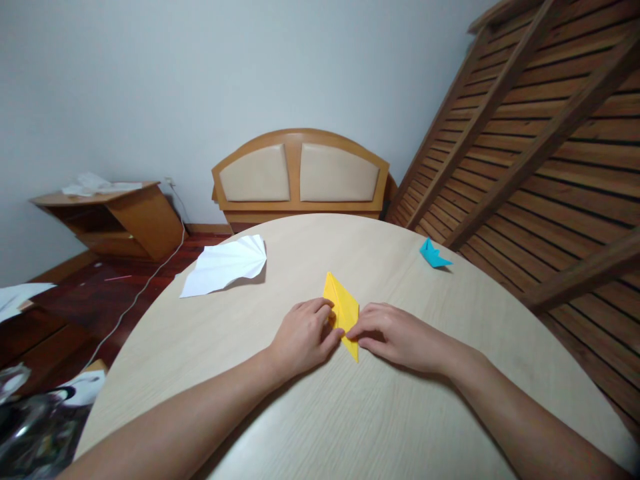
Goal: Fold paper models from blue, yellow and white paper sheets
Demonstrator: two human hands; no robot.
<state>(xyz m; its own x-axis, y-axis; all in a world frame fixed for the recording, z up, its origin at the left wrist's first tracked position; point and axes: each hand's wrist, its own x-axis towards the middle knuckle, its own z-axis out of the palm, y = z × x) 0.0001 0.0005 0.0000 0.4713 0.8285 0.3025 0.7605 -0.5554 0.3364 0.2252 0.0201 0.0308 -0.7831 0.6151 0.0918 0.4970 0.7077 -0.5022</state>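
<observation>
While both hands, left point(304, 337) and right point(395, 335), pinch the yellow folded paper point(343, 308), it lies on the table point(310, 413).

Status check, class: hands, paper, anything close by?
Left hand and right hand both pressing folded yellow paper diamond. Small blue paper boat and white pleated paper lie apart.

Head camera looks forward and down, seemingly close over the table point(240, 373).

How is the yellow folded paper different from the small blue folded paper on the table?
The yellow paper is a long, flat, pointed shape; the blue paper is smaller and stands up a little. The left hand and right hand both press the yellow paper; nothing touches the blue paper, far off to the right. Both lie on the round table.
</observation>
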